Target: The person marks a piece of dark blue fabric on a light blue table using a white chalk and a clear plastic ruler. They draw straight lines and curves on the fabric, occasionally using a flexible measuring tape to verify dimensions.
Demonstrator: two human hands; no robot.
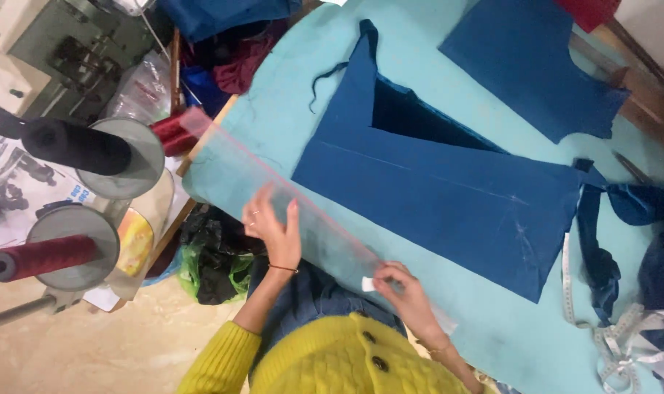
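Fingers of left hand (273, 228) flat on ruler (288, 211).

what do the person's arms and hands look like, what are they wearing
Both arms wear a bright yellow knitted top with a textured weave and dark round buttons down the front; the left sleeve is pushed up the forearm. The left hand has a ring on one finger and a thin dark red band at the wrist. The right hand has a thin bracelet at its wrist.

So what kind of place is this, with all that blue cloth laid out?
Most likely a tailoring or sewing workshop. Cut blue fabric pieces lie on a turquoise cutting table, thread cones stand alongside, and a measuring tape lies nearby. The left hand steadies a clear ruler.
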